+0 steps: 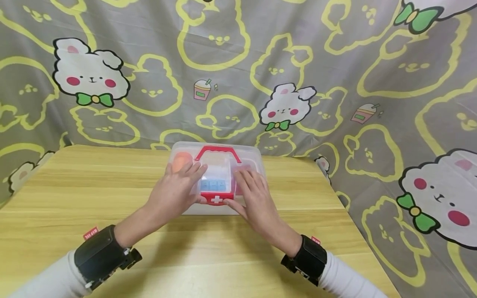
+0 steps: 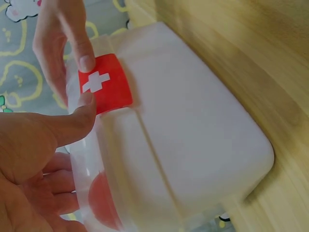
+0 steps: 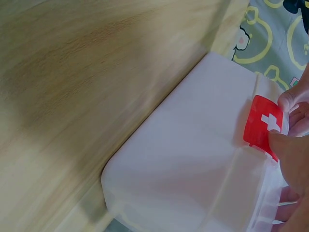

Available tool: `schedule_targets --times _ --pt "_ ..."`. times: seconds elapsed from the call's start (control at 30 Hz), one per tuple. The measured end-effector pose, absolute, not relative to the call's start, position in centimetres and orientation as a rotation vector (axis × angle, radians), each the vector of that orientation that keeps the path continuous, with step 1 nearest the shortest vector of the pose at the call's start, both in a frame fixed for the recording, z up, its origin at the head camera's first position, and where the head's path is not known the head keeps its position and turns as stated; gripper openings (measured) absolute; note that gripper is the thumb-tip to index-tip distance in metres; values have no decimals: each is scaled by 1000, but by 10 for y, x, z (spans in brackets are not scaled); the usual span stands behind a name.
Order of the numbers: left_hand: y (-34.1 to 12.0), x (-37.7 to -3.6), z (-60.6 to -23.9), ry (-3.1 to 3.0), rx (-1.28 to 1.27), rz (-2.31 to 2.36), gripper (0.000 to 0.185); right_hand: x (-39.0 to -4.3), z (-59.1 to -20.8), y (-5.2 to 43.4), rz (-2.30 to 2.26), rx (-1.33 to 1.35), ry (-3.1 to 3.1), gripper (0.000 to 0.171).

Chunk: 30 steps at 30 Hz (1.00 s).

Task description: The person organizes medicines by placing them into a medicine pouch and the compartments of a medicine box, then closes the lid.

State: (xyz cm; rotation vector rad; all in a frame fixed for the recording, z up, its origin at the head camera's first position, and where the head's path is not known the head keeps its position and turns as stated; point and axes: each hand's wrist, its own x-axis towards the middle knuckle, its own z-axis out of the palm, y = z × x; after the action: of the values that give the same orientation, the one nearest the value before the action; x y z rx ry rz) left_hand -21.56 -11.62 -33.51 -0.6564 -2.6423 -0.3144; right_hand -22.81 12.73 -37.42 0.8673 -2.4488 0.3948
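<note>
On the near table: I saw a pale wooden tabletop (image 1: 67, 198) running under both forearms, each wrist wearing a black strap.
Left hand: my left hand (image 1: 175, 192) lay flat-fingered on the lid's left half, thumb (image 2: 72, 123) pressed against the lower edge of the clasp; fingers straight, gripping nothing.
Right hand: my right hand (image 1: 255, 198) lay likewise on the lid's right half, thumb (image 3: 289, 152) at the clasp's other side; fingers relaxed, nothing pinched.
Clasp: a small red plastic latch with a white cross (image 1: 216, 199) sat at the front middle of the lid, touched by both thumbs.
Box: the translucent white plastic first-aid box with rounded corners (image 1: 218, 178) stood mid-table, just ahead of my wrists; a red handle (image 1: 218, 151) lay folded flat on its lid.
Contents: blue pieces (image 1: 214, 185) and an orange round item (image 1: 181, 160) showed dimly through the lid.
Handling, my judgement: light, thin-walled, stiff but somewhat flexible, smooth enough to slide on the wood; best held by the palms on the lid, with thumbs working the latch.
Beyond: a grey cloth with yellow outlines and white bunnies (image 1: 283, 108) hung behind.
</note>
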Motion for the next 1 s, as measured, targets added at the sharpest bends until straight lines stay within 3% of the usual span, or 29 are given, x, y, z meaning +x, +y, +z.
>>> schedule_targets --times 0.5,0.67,1.0 --pt "-134 -214 -322 -2775 -714 -374 91 -229 -375 126 385 884 -2430 89" --pt "-144 -214 -324 -2813 -688 -407 100 -229 -374 126 396 879 -2445 90" --pt "-152 -217 -332 -2774 -707 -455 100 -228 -374 128 424 852 -2480 88"
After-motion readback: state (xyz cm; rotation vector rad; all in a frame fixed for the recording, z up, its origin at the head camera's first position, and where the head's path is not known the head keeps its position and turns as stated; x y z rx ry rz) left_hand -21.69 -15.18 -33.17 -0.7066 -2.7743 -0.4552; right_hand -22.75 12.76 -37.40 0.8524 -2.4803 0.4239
